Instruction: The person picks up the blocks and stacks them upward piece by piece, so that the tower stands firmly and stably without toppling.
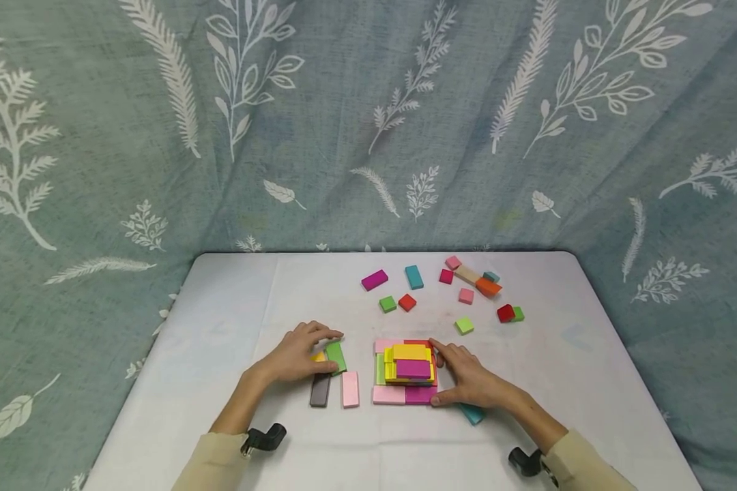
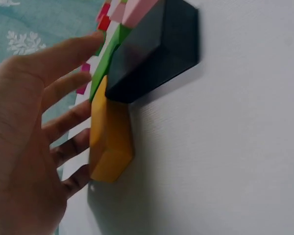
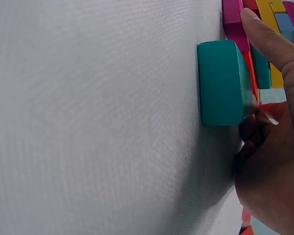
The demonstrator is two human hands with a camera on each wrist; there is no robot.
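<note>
My left hand [image 1: 297, 351] spreads over a green block [image 1: 336, 358], thumb at its near end and forefinger by its far end. Under that hand, a yellow block [image 2: 110, 137] and a dark grey block [image 1: 320, 391] lie beside the green one. A pink block [image 1: 350, 390] is just to the right. At the table's middle stands a low layered stack of coloured blocks [image 1: 413, 368]. My right hand [image 1: 475, 378] rests along its right side, thumb against the purple corner block [image 1: 421, 395], fingers at the red far corner. A teal block [image 3: 220, 83] lies partly under the right hand.
Behind the stack, loose blocks are scattered on the white table [image 1: 233, 300]: purple [image 1: 374, 280], blue [image 1: 414, 277], orange [image 1: 488, 287], lime [image 1: 464, 326], dark red [image 1: 506, 314] and several others. A leaf-patterned cloth [image 1: 325, 136] hangs behind the table's far edge.
</note>
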